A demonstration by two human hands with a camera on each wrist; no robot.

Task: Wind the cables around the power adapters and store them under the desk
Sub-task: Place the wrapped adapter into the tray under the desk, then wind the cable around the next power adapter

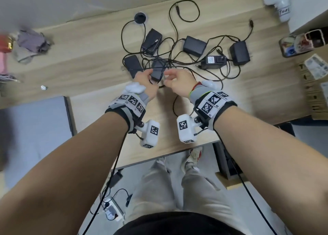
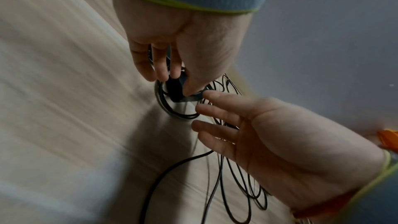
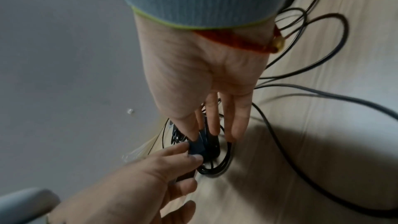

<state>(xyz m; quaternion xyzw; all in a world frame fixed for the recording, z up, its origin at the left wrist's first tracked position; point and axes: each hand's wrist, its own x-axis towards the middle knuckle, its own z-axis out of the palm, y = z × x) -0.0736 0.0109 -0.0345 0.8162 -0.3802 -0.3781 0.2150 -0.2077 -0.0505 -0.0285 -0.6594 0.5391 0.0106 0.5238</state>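
The left hand (image 1: 144,78) holds a small black adapter (image 1: 157,69) just above the desk (image 1: 88,57), fingers and thumb wrapped round it. Loops of its cable (image 2: 170,108) hang by it. Just right, the right hand (image 1: 179,82) is loose, its fingers (image 2: 215,108) touching cable. Farther right lie more adapters (image 1: 194,46).

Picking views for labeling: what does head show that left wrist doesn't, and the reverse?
Head only: five more power adapters among tangled cables on the desk, one with a white label, and the grommet hole.
Left wrist only: the cable coil looped beneath the held adapter, seen close.
Both: the left hand grips that adapter; the right hand is beside it, fingers spread.
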